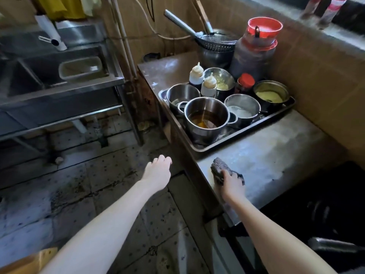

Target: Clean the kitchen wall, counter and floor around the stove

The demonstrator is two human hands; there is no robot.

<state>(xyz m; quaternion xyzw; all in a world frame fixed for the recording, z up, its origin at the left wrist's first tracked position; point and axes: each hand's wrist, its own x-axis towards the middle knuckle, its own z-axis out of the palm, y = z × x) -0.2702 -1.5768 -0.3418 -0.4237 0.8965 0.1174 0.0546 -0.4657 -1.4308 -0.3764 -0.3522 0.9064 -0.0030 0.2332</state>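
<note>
My right hand (pixel 231 184) grips a dark scouring pad (pixel 219 168) and holds it down on the steel counter (pixel 276 155) near its front edge. My left hand (pixel 158 171) hangs in the air over the stained tiled floor (pixel 98 190), left of the counter, with loosely curled fingers and nothing in it. The beige tiled wall (pixel 316 80) rises behind the counter. A black stove (pixel 325 210) lies at the lower right, just right of my right arm.
A dark tray (pixel 246 133) with several steel pots, squeeze bottles and a red-lidded jar sits on the counter behind the pad. A big jar with red bowls and a strainer stand further back. A steel sink (pixel 59 91) is at the left. A wooden item (pixel 29 260) shows bottom left.
</note>
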